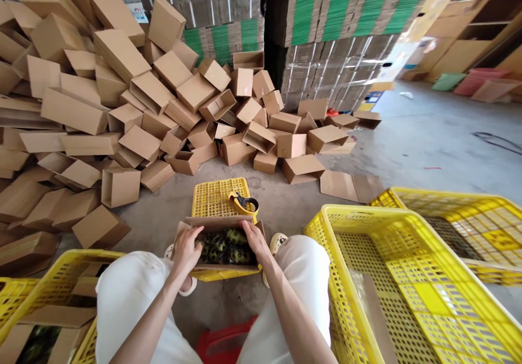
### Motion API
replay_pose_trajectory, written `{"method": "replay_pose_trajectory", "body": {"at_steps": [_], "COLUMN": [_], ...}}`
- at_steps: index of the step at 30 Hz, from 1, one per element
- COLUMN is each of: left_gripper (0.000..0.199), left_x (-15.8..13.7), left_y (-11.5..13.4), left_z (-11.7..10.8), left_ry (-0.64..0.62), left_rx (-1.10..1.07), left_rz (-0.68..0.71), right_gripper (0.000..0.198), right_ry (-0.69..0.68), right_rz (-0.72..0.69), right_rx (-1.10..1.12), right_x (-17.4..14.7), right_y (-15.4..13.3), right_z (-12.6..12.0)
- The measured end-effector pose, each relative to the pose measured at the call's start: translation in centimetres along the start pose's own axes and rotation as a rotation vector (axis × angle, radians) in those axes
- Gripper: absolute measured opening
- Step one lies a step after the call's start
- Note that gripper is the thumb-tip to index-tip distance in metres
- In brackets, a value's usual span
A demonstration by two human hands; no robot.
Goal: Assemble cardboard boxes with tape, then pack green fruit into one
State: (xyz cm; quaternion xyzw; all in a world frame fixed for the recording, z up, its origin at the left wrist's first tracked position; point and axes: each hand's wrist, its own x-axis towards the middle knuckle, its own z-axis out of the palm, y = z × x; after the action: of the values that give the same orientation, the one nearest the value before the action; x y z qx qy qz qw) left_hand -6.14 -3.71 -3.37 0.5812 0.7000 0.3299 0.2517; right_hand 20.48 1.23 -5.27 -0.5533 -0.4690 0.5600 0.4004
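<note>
An open cardboard box [228, 222] rests between my knees on a yellow plastic crate [218, 198] turned upside down. Inside it are several dark green, glossy items [224, 247], seemingly wrapped in clear film; their kind is hard to make out. My left hand [187, 251] grips the box's left end, fingers over the flap and thumb toward the inside. At the right end, my right hand [256, 241] holds the upper edge with its fingers along the back flap. A yellow and black tape dispenser [244, 203] lies on the crate just behind the box.
A large heap of empty cardboard boxes [163, 108] spreads ahead and left. Yellow crates [326, 244] stand at my right; another crate [77, 255] at my left holds filled boxes. Strapped cardboard stacks [326, 70] rise behind. A red stool [224, 342] is beneath me.
</note>
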Motion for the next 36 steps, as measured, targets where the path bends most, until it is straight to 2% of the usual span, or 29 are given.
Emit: {"method": "replay_pose_trajectory", "body": {"at_steps": [3, 5, 9, 10, 12, 14, 16, 20, 23, 25, 27, 30, 31, 34, 36], "left_gripper": [0.04, 0.044, 0.067, 0.068, 0.056, 0.036, 0.024, 0.028, 0.034, 0.038, 0.037, 0.037, 0.041, 0.056, 0.054], "left_x": [0.3, 0.7, 1.6, 1.6, 1.7, 1.8, 1.8, 1.7, 1.3, 1.0, 0.6, 0.4, 0.4, 0.4, 0.4], "left_y": [1.7, 3.0, 4.0, 3.9, 3.4, 2.8, 2.2, 0.8, 0.0, 0.3, 1.2, 3.0, 3.5, 4.4, 4.3], "left_z": [2.7, 4.9, 8.1, 8.5, 8.7, 8.4, 7.4, 3.8, 1.2, 0.5, 1.2, 4.3, 5.7, 9.2, 10.7], "left_ry": [-0.149, -0.332, -0.365, -0.359, -0.338, -0.313, -0.29, -0.207, -0.014, 0.039, -0.079, -0.452, -0.515, -0.6, -0.615], "left_rx": [-0.007, -0.001, 0.051, 0.07, 0.11, 0.139, 0.152, 0.175, 0.234, 0.223, 0.16, 0.114, 0.112, 0.119, 0.137], "left_rz": [0.102, 0.115, 0.082, 0.067, 0.041, 0.033, 0.049, 0.074, 0.108, 0.167, 0.216, 0.171, 0.162, 0.118, 0.07], "right_gripper": [0.068, 0.074, 0.078, 0.078, 0.079, 0.079, 0.077, 0.071, 0.06, 0.056, 0.058, 0.063, 0.064, 0.068, 0.073], "right_ry": [-0.03, -0.048, -0.079, -0.086, -0.095, -0.097, -0.086, -0.06, -0.059, -0.06, -0.056, -0.055, -0.06, -0.084, -0.095], "right_rz": [0.067, 0.087, 0.118, 0.136, 0.177, 0.2, 0.186, 0.131, 0.092, 0.074, 0.065, 0.06, 0.06, 0.071, 0.094], "right_rx": [0.022, 0.02, 0.042, 0.053, 0.074, 0.091, 0.101, 0.076, 0.043, 0.025, 0.01, -0.008, -0.012, -0.019, -0.018], "right_x": [0.3, 0.4, 0.1, 0.1, 0.0, 0.1, 0.1, 0.0, -0.1, -0.1, -0.1, 0.0, 0.0, -0.2, -0.2], "right_y": [0.7, 1.0, 0.8, 0.8, 0.6, 0.5, 0.5, 0.5, 0.4, 0.4, 0.4, 0.5, 0.5, 0.6, 0.6], "right_z": [0.2, 0.3, 0.2, 0.1, 0.0, -0.1, -0.2, -0.3, 0.0, 0.2, 0.4, 0.5, 0.5, 0.4, 0.3]}}
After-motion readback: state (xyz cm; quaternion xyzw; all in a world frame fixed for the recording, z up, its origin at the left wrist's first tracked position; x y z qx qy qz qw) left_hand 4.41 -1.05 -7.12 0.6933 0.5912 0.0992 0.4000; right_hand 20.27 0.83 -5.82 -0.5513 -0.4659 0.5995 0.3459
